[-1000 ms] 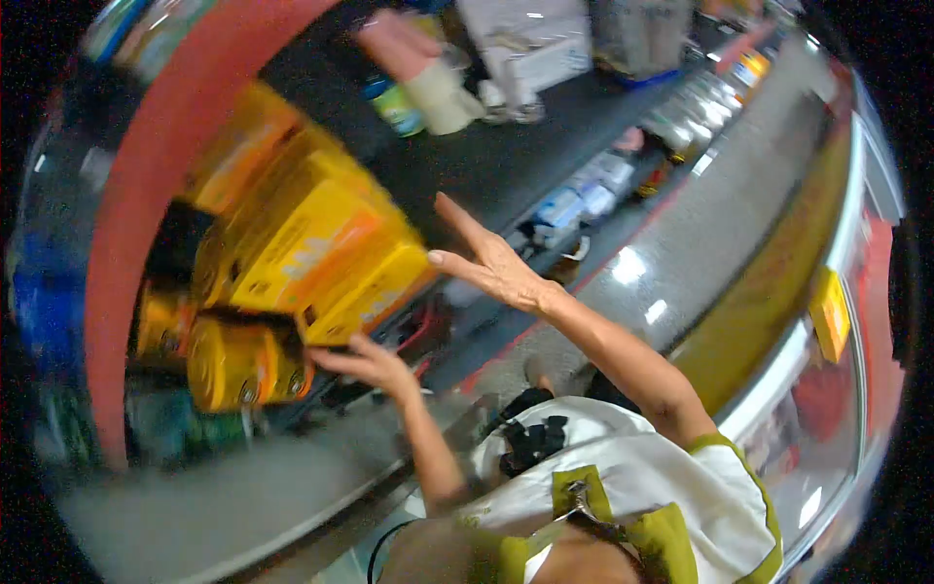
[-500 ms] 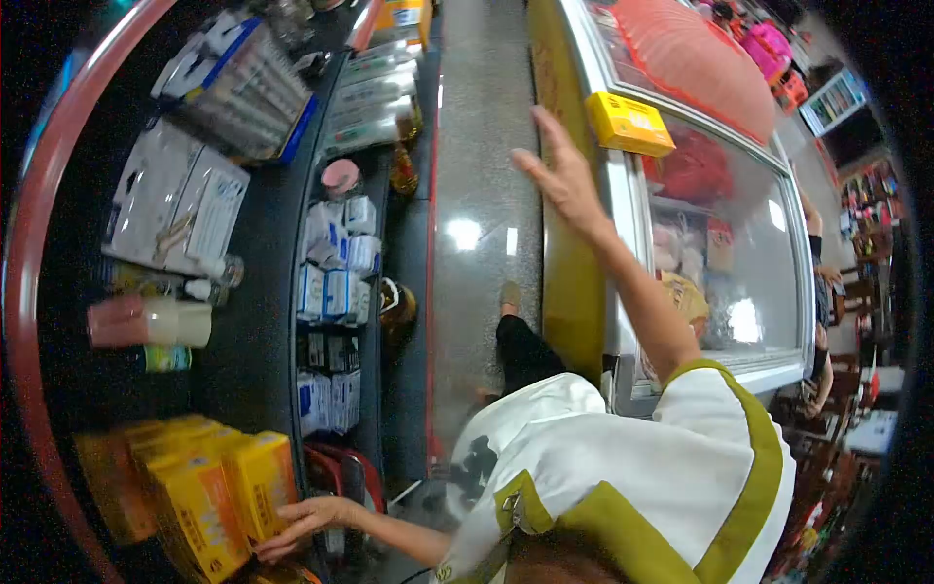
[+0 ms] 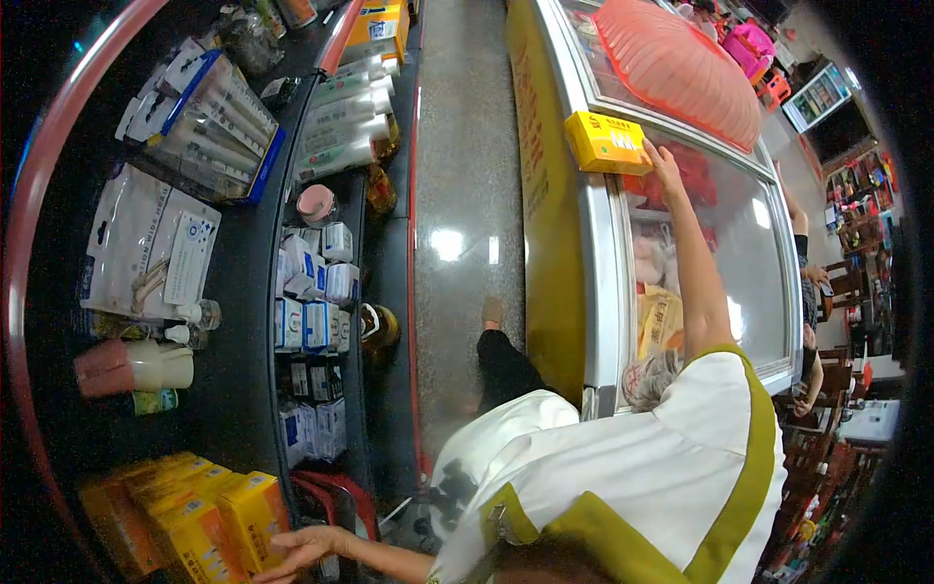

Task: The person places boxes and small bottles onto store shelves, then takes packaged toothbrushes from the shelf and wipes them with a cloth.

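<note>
At the lower left, my left hand [image 3: 307, 551] touches the front of a group of yellow boxes [image 3: 249, 516] on the dark shelf. Its fingers are stretched out and apart along the nearest box's edge. My right arm reaches across the glass-topped chest freezer [image 3: 592, 282]. On the freezer's metal frame lies a single yellow box [image 3: 605, 142] with white lettering, and my right hand [image 3: 664, 167] has its fingers on the right end of it. Part of that grip is hidden behind the hand.
Shelves on the left hold small white-and-blue boxes [image 3: 319, 325], plastic-wrapped rolls [image 3: 341, 127], stacked cups [image 3: 132, 368] and bagged goods [image 3: 146, 243]. A pink translucent cover [image 3: 676, 73] lies on the freezer. A narrow aisle floor [image 3: 461, 195] runs between. Another person's arm [image 3: 808, 375] shows at right.
My right hand has moved right from beside the freezer edge onto the single yellow box. My left hand stays at the grouped boxes. The whole view has shifted slightly.
</note>
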Demonstrator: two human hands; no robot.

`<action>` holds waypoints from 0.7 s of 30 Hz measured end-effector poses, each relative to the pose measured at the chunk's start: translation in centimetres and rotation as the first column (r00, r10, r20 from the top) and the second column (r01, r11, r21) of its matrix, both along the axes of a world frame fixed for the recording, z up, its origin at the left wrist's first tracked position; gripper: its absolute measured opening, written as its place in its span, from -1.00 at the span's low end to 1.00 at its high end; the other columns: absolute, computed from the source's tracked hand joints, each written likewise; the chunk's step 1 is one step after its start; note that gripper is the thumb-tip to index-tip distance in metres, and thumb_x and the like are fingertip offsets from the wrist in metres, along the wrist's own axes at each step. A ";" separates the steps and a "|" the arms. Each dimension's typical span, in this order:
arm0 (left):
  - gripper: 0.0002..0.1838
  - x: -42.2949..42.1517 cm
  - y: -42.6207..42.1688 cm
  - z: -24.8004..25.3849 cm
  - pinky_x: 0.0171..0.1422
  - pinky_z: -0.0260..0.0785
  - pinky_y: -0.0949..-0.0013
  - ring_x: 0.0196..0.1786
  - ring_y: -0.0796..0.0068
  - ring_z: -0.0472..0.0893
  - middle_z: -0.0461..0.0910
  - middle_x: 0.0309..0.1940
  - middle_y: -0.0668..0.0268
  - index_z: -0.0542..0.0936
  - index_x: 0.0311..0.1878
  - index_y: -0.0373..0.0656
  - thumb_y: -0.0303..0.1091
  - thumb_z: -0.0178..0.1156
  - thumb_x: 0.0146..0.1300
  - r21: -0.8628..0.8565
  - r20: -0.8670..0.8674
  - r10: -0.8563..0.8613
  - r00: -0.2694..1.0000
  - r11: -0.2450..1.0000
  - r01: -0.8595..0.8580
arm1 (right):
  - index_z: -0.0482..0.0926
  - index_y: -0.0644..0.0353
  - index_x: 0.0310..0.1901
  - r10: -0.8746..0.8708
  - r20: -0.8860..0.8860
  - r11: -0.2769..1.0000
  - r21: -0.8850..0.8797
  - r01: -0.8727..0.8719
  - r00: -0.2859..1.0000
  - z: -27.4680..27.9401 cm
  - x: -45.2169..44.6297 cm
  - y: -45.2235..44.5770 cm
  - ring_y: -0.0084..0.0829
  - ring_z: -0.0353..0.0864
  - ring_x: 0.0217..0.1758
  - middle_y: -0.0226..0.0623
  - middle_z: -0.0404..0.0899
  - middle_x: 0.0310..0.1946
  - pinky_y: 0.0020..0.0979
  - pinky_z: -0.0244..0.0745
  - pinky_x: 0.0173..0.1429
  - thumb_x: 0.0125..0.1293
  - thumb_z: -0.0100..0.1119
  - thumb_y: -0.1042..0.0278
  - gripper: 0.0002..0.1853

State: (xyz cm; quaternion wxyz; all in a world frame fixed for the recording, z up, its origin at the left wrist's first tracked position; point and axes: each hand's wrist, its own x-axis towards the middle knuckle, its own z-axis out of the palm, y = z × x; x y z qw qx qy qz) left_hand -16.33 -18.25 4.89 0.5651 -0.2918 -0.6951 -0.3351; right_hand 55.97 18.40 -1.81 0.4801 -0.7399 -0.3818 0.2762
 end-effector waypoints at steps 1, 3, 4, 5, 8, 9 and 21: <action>-0.33 1.2 1.0 0.8 0.50 -0.12 -0.12 0.46 -0.09 0.08 0.05 0.44 -0.08 0.17 0.42 -0.31 -0.05 0.03 0.42 -0.060 0.008 -0.047 0.999 0.997 0.048 | 0.43 0.41 0.13 0.100 -0.080 0.994 -0.025 -0.103 0.992 -0.5 0.4 0.7 -0.48 0.60 -0.20 -0.23 0.60 -0.15 -0.51 0.51 -0.13 0.19 0.32 -0.11 -0.28; -0.34 3.8 4.1 0.9 0.57 -0.30 0.03 0.54 0.02 -0.11 -0.19 0.51 -0.07 0.01 0.45 -0.36 -0.40 0.01 0.37 -0.114 0.112 -0.326 0.939 0.934 0.339 | 0.45 0.39 0.10 0.218 -0.141 0.973 0.104 -0.204 0.966 -2.0 -0.4 1.4 -0.49 0.59 -0.21 -0.25 0.60 -0.17 -0.51 0.51 -0.13 0.18 0.36 -0.06 -0.32; -0.31 5.4 6.2 0.7 0.58 -0.33 0.00 0.55 0.01 -0.16 -0.16 0.50 -0.09 -0.03 0.45 -0.39 -0.41 0.01 0.36 -0.058 0.175 -0.529 0.831 0.837 0.544 | 0.46 0.38 0.08 0.274 -0.163 0.954 0.173 -0.246 0.948 -2.3 -0.9 1.4 -0.49 0.59 -0.21 -0.27 0.60 -0.18 -0.50 0.51 -0.13 0.17 0.38 -0.03 -0.34; -0.32 6.5 7.4 -0.6 0.58 -0.27 0.01 0.55 0.01 -0.11 -0.13 0.49 -0.11 -0.02 0.45 -0.40 -0.37 -0.01 0.37 -0.102 0.279 -0.530 0.801 0.813 0.574 | 0.44 0.37 0.11 0.252 -0.176 0.964 0.128 -0.231 0.952 -2.4 -1.0 1.3 -0.50 0.58 -0.16 -0.26 0.59 -0.14 -0.50 0.51 -0.09 0.14 0.42 0.02 -0.34; -0.27 12.5 13.1 1.8 0.55 -0.16 0.10 0.51 0.11 0.04 0.01 0.47 0.00 0.00 0.46 -0.34 -0.44 0.07 0.27 0.005 0.683 -0.679 0.270 0.373 0.928 | 0.40 0.38 0.15 0.183 -0.065 0.983 0.010 -0.183 0.981 1.4 -5.6 -1.8 -0.49 0.58 -0.10 -0.23 0.58 -0.09 -0.48 0.51 -0.05 0.14 0.41 0.01 -0.29; -0.29 14.4 14.6 1.0 0.54 -0.13 0.12 0.50 0.16 0.07 0.05 0.47 0.06 0.03 0.45 -0.32 -0.50 0.05 0.26 0.181 0.748 -0.663 0.021 0.234 0.955 | 0.35 0.38 0.20 0.158 -0.034 0.987 0.036 -0.156 0.987 1.9 -6.7 -2.9 -0.50 0.57 -0.10 -0.22 0.56 -0.06 -0.49 0.50 -0.04 0.13 0.42 0.01 -0.25; -0.07 35.5 21.3 -5.6 0.35 0.23 0.32 0.32 0.28 0.31 0.23 0.31 0.04 -0.10 0.45 -0.31 -0.11 0.28 0.28 0.850 0.504 0.324 -0.801 -0.019 0.527 | 0.23 0.27 0.31 0.233 0.027 0.970 0.064 -0.234 0.972 2.8 -14.4 -13.9 -0.46 0.43 0.15 -0.25 0.44 0.11 -0.44 0.36 0.23 0.21 0.36 0.27 -0.30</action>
